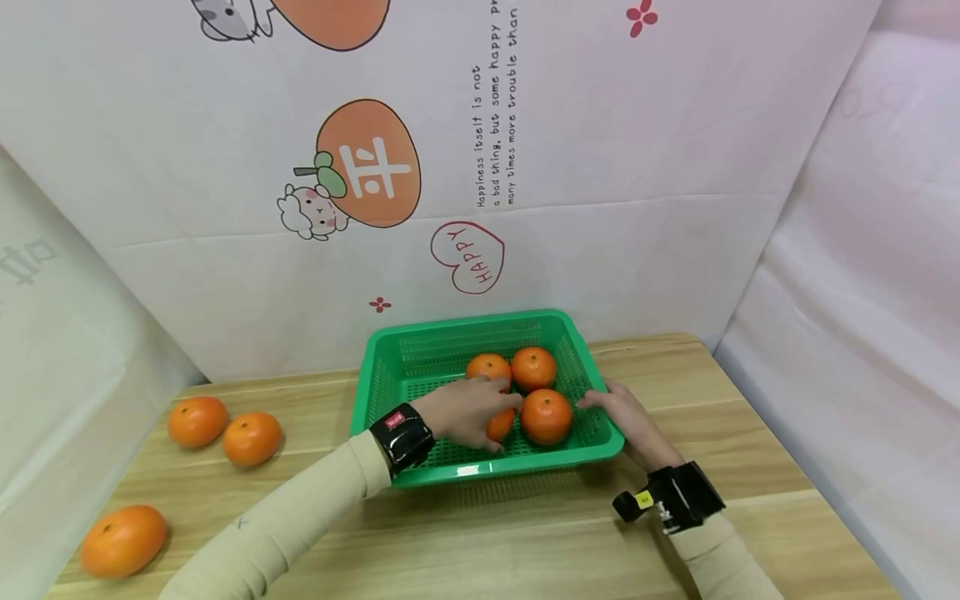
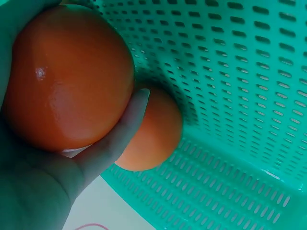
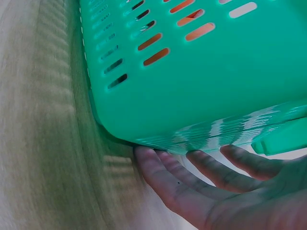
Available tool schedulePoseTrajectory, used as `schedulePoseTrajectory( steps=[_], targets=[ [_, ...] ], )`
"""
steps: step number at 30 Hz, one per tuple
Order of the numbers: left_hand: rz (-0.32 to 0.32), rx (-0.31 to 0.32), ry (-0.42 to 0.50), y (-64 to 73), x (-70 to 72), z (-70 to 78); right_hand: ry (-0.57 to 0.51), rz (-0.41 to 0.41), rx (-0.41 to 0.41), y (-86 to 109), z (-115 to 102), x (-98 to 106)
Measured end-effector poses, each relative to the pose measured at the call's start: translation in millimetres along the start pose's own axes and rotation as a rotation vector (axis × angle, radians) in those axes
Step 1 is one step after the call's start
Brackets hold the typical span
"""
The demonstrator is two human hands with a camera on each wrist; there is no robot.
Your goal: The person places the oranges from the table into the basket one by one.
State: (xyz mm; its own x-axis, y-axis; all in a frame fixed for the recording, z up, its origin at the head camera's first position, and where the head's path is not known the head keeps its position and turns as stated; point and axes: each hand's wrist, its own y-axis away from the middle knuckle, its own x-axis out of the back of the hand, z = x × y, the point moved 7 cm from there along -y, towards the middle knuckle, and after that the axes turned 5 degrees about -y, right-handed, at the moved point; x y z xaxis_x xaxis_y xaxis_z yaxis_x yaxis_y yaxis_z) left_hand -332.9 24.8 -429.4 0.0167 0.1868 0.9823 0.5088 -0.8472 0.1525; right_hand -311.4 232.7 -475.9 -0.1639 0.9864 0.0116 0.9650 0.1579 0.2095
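Mandarin (image 1: 501, 425) at the near-left corner of a cluster of four is what my left hand (image 1: 467, 410) grips, down inside the green plastic basket (image 1: 365, 392). My fingers lie over its top, and the left wrist view shows the thumb (image 2: 115, 141) curled along its side. I cannot tell whether it rests on the basket floor or is a little off it. My right hand (image 1: 630, 421) holds the basket's right side, the thumb at the rim and the fingers (image 3: 165, 182) against the outer wall, low down.

As for progress, I would call it a little past half: four fruits are in the basket, counting the one I hold. Outside it, on the wooden table (image 1: 487, 542) to the left, lie a far-left mandarin (image 1: 197, 422), a second mandarin (image 1: 252, 439) just beside it, and a near-left mandarin (image 1: 123, 542) well apart from those two. I take these three as what is left.

The fruit in my grip looks nearly round, so I can make out no clear long axis, and its stem end is hidden, so which way it points I cannot say. Its neighbours in the basket sit stem end up. The basket's own long axis runs left to right, its right end angled slightly away from me.
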Motion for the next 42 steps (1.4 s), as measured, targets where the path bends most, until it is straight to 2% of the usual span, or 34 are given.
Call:
schedulePoseTrajectory(
  steps=[11,16,23,34,42],
  targets=[
    [-0.076,-0.002,-0.019,-8.3,-1.6,5.0,-0.006,0.006,0.001,-2.1,-4,-1],
    [-0.091,0.015,0.021,-9.4,-3.0,4.9,0.002,0.017,0.010,-2.5,-4,0],
    [-0.123,0.031,0.076,-8.0,-13.1,3.8,0.001,0.006,0.005,-1.8,-3,-1],
    [-0.108,0.031,0.111,-6.9,-14.4,5.5,0.002,0.008,0.011,-0.7,0,-2],
    [-0.058,0.026,0.218,0.3,5.7,1.9,0.008,0.016,0.004,1.6,0,0]
  ],
)
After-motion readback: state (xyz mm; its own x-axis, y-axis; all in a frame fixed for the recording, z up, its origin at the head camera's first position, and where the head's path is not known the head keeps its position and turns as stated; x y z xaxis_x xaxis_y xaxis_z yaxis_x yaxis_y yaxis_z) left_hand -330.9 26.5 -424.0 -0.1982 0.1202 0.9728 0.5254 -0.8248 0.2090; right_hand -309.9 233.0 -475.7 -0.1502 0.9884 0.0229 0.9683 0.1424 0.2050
